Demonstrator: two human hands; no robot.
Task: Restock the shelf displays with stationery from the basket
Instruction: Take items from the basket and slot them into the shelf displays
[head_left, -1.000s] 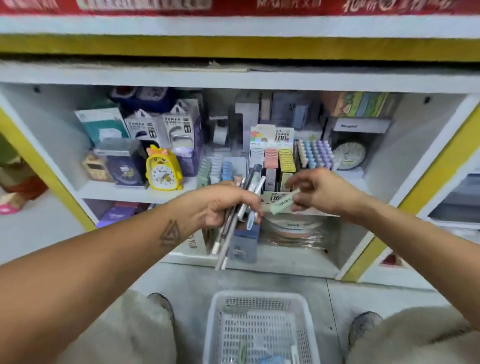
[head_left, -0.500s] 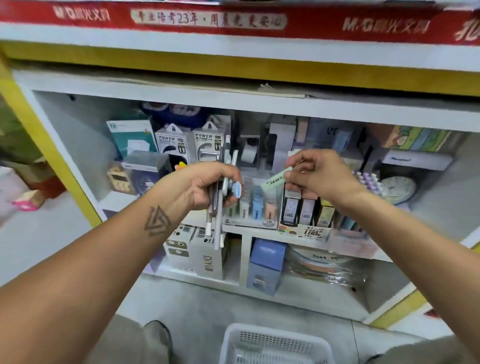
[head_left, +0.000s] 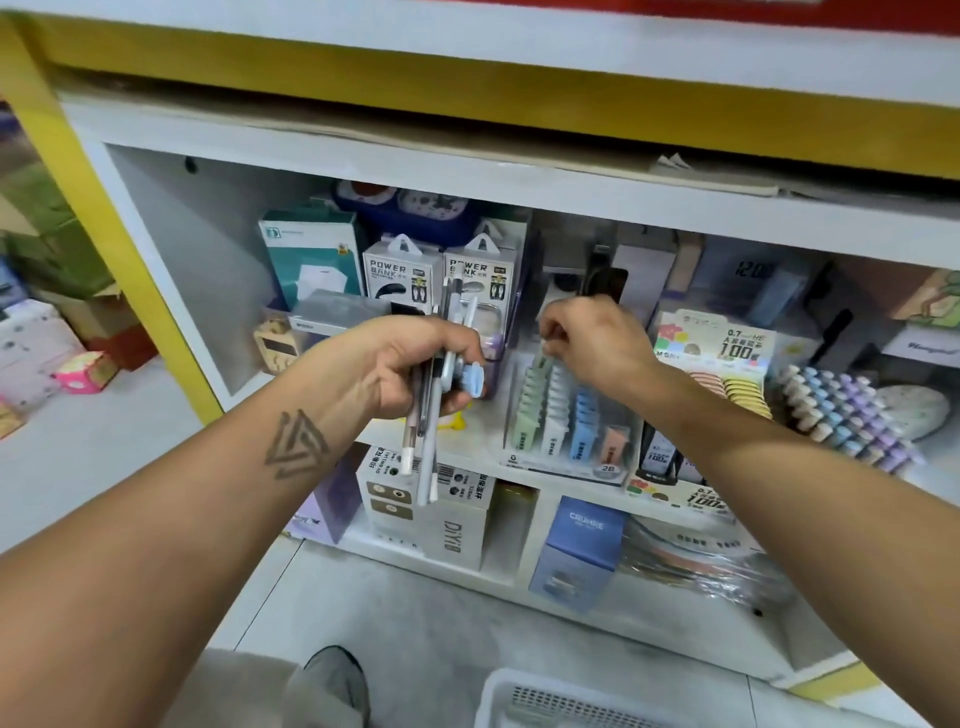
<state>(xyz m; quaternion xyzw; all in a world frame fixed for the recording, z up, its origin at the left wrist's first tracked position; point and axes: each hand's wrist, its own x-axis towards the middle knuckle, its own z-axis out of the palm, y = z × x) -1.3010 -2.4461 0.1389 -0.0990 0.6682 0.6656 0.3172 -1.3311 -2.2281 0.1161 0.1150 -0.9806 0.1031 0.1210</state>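
Several pens (head_left: 426, 415) upright in left hand (head_left: 400, 364), tips down

Pastel green, white, blue erasers (head_left: 558, 415); white basket (head_left: 545, 701); yellow shelf frame (head_left: 467, 88).

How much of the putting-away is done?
Done: the clear display tray already holds rows of small packs. In hand: the right hand slots a green pack into its back row. Left: the left hand grips a bunch of pens, and the basket waits below.
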